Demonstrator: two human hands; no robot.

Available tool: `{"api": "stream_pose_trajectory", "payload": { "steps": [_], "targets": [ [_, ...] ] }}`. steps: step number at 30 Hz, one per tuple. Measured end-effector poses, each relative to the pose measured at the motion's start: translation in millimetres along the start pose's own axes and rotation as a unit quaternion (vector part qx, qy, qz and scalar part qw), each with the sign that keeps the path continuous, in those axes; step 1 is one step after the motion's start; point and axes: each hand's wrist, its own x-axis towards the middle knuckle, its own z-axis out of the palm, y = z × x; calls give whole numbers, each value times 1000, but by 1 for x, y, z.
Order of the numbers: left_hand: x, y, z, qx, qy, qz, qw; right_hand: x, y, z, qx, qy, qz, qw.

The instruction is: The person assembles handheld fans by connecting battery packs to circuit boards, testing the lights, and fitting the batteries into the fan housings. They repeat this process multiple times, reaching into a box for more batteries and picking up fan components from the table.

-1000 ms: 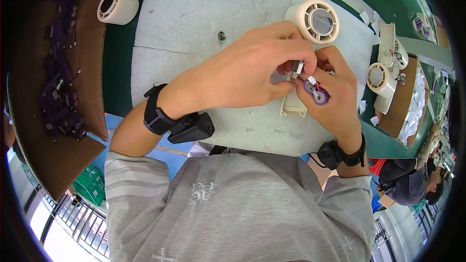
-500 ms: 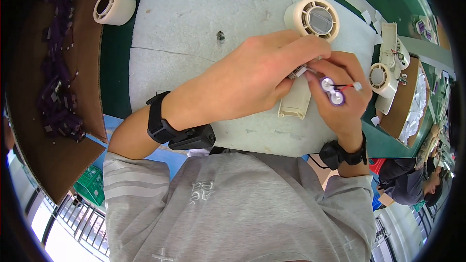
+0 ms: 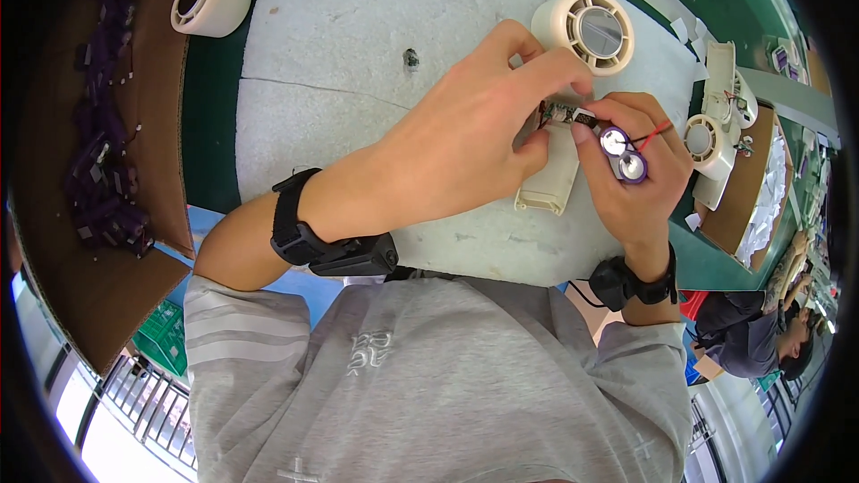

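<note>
A cream handheld fan [image 3: 557, 27] lies on the white foam pad [image 3: 349, 45], its open handle shell [image 3: 548, 188] pointing toward me. My left hand [image 3: 479, 130] reaches over the handle, with thumb and index finger apart around a small circuit board [image 3: 559, 112]. My right hand [image 3: 640, 165] has a purple two-cell battery pack [image 3: 624, 154] tucked in its palm, with red and black wires. Its thumb and index finger pinch a small dark piece at the board's right end. My left hand's other fingers are partly hidden behind the index finger.
At the left, a cardboard box [image 3: 157, 152] holds many purple battery packs [image 3: 103, 170]. Another cream fan [image 3: 215, 4] sits beside it. More fan parts [image 3: 711, 143] and a carton of white pieces [image 3: 761, 201] stand at the right. A person [image 3: 747, 326] works farther right.
My left thumb and index finger have spread apart, exposing the circuit board. The white connector near my left fingertips no longer shows. My right fingertips have moved onto the board's end.
</note>
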Motion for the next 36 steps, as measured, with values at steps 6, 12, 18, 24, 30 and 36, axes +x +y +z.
{"api": "stream_pose_trajectory", "payload": {
  "steps": [6, 12, 18, 24, 30, 36],
  "targets": [
    [6, 0, -4, -42, -35, -28, 998, 1, 2, 2, 9, 5, 16, 1000],
    [13, -7, -9, -97, -90, -67, 989, 2, 1, -1, -4, -18, 23, 1000],
    [12, -6, -5, -78, -75, -86, 990, 1, 4, 5, -3, 34, -5, 999],
    [11, -3, -1, -69, -46, -102, 991, 1, 2, 4, -21, 47, 5, 999],
    [12, -5, 0, -74, -52, -102, 991, 1, 2, 6, -43, 57, -27, 997],
    [12, -9, -6, -137, -65, -75, 986, 1, 0, 5, -39, 34, -6, 999]
  ]
}}
